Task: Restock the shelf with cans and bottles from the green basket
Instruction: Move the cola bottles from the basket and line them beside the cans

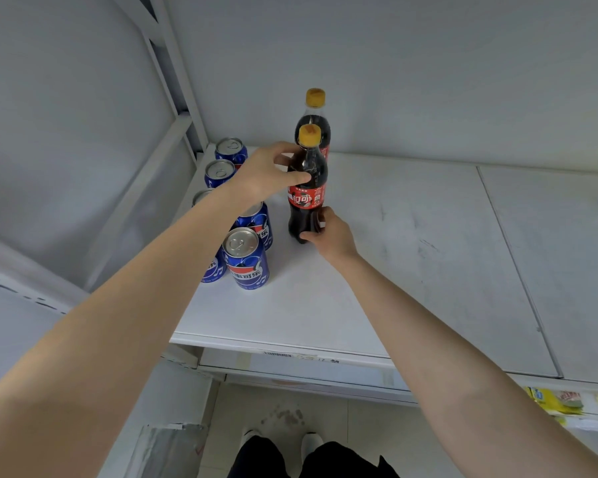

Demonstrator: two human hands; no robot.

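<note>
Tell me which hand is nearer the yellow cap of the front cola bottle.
Left. The left hand grips the front bottle at its shoulder, just below the yellow cap. The right hand holds the bottle near its base, well below the cap.

Dark cola bottles with yellow caps, red labels; blue cans, silver tops; white shelf.

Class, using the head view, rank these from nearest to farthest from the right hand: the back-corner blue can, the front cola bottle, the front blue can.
1. Front cola bottle: gripped low by the right hand.
2. Front blue can: to its left.
3. Back-corner blue can: far left rear.
</note>
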